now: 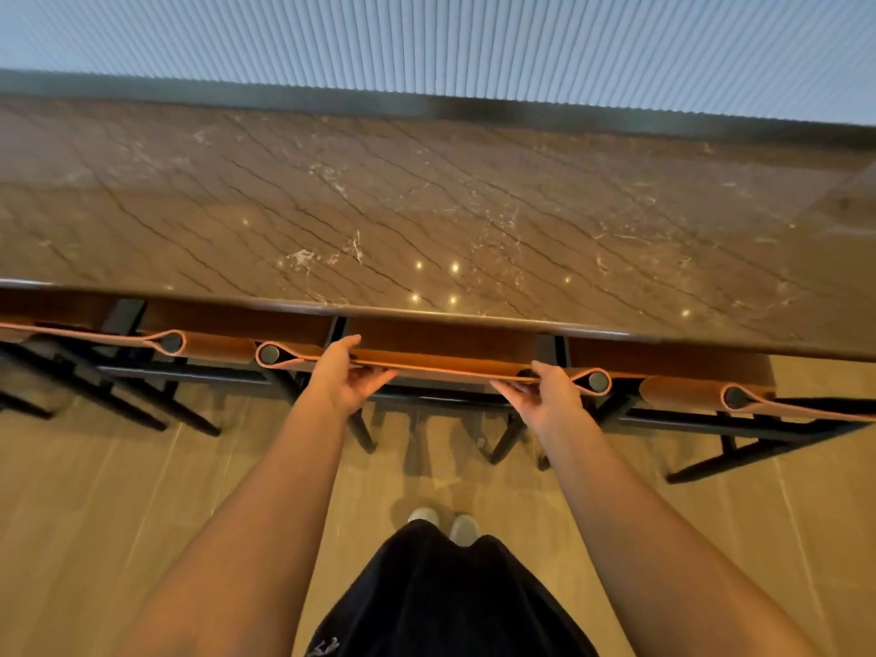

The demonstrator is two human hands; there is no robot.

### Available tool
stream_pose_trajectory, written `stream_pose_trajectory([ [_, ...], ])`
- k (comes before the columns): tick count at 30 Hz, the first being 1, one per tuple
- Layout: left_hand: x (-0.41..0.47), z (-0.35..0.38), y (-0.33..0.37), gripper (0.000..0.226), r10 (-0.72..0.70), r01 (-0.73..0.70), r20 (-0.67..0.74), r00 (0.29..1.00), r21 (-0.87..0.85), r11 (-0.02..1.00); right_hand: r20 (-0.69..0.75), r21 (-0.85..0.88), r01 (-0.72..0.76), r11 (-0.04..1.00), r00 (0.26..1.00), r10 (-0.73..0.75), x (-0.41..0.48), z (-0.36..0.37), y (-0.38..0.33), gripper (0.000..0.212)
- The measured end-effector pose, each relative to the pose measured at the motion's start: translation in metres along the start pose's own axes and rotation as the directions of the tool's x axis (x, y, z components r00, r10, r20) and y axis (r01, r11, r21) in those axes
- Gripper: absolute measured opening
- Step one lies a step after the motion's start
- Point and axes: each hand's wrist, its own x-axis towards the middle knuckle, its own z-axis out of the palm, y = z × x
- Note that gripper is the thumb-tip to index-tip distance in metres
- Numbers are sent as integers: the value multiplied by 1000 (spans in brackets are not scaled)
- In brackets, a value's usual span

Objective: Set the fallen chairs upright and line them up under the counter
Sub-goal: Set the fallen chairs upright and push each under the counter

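Observation:
Three chairs with tan leather backrests and black metal frames stand upright in a row, their seats tucked under the brown marble counter. My left hand and my right hand both grip the top edge of the middle chair's backrest, thumbs over the strap. The left chair and the right chair flank it closely, backrests almost end to end. The counter's front edge hides the seats.
Black chair legs stand on the light wooden floor in front of me. My feet in pale shoes are just behind the middle chair. A ribbed pale wall runs behind the counter.

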Motion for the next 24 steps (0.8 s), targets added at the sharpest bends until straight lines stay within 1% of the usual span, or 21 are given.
stream_pose_trajectory([
  [1,1,1,-1,12,4,-4,-10,1000,1,1000,0,15,-6,1000,1000,6,-1,1,-1,26],
  [4,4,0,-1,32,16,-13,-47,999,71,997,-27,35,-14,999,1000,15,-1,0,-2,33],
  [6,5,-1,-1,37,34,-28,-53,998,106,994,-43,40,-6,999,999,8,-1,-2,-1,36],
  [8,6,-1,-4,38,51,-43,-61,997,123,991,-48,10,10,1000,999,-9,-4,-5,-1,38],
  [10,5,0,-11,34,53,-48,-48,997,99,994,-53,17,23,1000,998,-22,-6,-8,-4,43],
  [12,0,2,-21,35,48,-45,-35,998,75,996,-77,2,44,999,996,-44,-8,-16,-9,45],
  [15,-7,11,-36,39,60,-61,17,998,46,997,-102,3,61,998,993,-60,-8,-30,-18,42],
  [18,-16,27,-46,35,46,-50,74,996,54,997,-109,-4,69,998,992,-69,-9,-43,-29,39],
  [20,-20,36,-51,32,43,-49,87,995,62,997,-119,10,76,997,990,-75,-9,-49,-37,38],
  [24,-21,39,-54,39,47,-52,96,994,60,997,-107,22,84,996,991,-81,-5,-50,-41,37],
])
